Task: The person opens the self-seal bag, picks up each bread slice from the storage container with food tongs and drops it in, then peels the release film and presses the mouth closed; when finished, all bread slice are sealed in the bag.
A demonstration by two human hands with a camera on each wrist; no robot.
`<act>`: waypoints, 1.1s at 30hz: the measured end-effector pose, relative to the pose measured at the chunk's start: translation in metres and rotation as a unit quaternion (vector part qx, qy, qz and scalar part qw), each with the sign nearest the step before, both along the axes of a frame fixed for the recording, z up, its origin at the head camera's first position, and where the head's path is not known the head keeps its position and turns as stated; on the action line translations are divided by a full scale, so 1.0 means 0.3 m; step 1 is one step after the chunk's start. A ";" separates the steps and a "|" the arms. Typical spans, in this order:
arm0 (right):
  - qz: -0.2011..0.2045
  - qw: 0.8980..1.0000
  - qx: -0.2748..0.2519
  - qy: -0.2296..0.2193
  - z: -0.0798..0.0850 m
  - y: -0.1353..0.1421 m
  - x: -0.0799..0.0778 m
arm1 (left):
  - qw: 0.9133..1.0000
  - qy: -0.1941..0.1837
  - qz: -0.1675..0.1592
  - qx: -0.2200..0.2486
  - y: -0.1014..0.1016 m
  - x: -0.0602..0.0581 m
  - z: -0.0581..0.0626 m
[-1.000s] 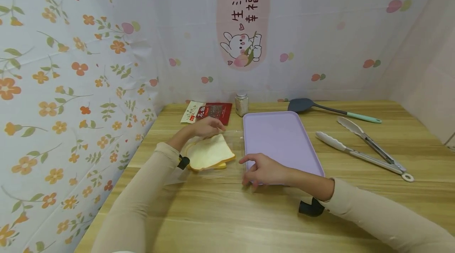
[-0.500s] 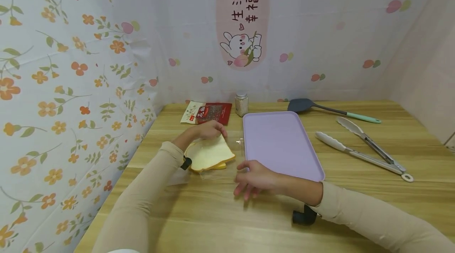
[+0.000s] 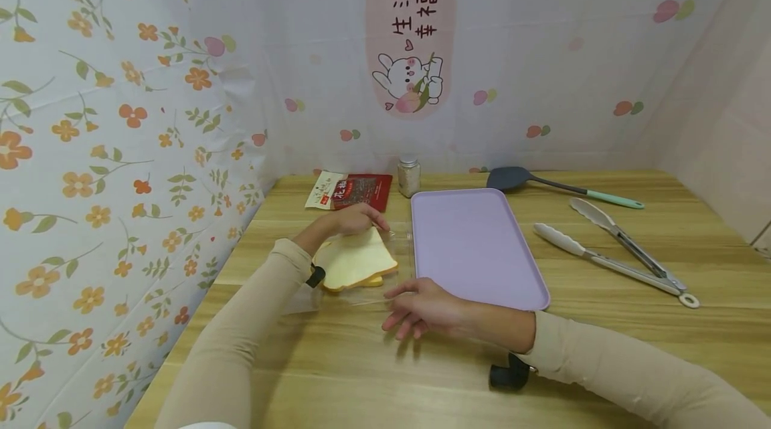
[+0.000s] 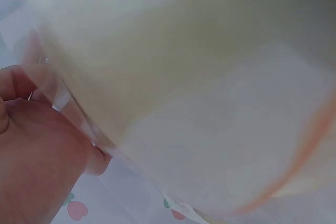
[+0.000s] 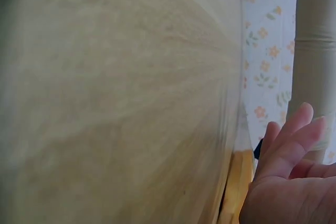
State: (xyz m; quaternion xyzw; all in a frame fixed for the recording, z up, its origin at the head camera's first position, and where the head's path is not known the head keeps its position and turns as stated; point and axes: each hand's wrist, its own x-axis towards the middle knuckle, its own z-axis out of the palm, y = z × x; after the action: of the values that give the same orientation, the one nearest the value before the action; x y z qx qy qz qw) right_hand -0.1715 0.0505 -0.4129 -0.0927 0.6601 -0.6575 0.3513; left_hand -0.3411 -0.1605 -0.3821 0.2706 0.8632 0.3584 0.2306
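Two slices of bread (image 3: 355, 260), stacked a little askew, lie left of centre on the table in the head view. Around them spreads a clear plastic bag (image 3: 402, 255), whose outline is hard to make out. At the far edge of the bread, my left hand (image 3: 357, 219) pinches the clear film; in the left wrist view the film passes by its curled fingers (image 4: 17, 81), and a blurred slice fills most of the frame. My right hand (image 3: 424, 308), fingers loosely spread and holding nothing, hovers at the near left corner of the lavender tray (image 3: 476, 248).
A red-and-white seasoning packet (image 3: 361, 192) and a glass jar (image 3: 409, 177) stand behind the bread. Right of the tray lie metal tongs (image 3: 632, 262), spread apart, and a dark spatula (image 3: 512, 178) with a mint handle. A patterned cloth (image 3: 512, 81) hangs behind the table.
My right hand has moved left and nearer the body, off the tray's corner, its fingers spreading. My left hand has shifted slightly right along the bread's far edge.
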 end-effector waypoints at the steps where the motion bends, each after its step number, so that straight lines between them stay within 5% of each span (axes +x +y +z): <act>1: -0.002 1.000 -0.002 -0.001 0.001 -0.004 0.001 | 1.000 0.004 -0.002 0.002 -0.001 0.000 0.002; 10: -0.043 0.999 -0.004 0.007 -0.016 -0.030 0.017 | 0.997 -0.027 0.061 0.032 -0.021 0.017 0.012; 17: -0.019 1.000 0.012 -0.007 -0.009 -0.039 0.035 | 1.000 -0.013 0.022 -0.003 -0.036 0.012 0.014; 26: 0.037 0.998 0.024 -0.049 -0.003 -0.024 0.053 | 0.998 0.022 0.017 -0.049 -0.046 0.017 0.022; 33: 0.054 0.997 0.043 -0.023 0.009 -0.001 0.053 | 0.994 0.067 -0.028 -0.080 -0.013 0.030 0.036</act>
State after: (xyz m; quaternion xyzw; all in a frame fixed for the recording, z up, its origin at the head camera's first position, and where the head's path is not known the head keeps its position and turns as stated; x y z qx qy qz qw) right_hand -0.1557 0.0503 -0.4103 -0.0979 0.6737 -0.6106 0.4047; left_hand -0.3323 -0.1645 -0.3712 0.2982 0.8949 0.2626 0.2034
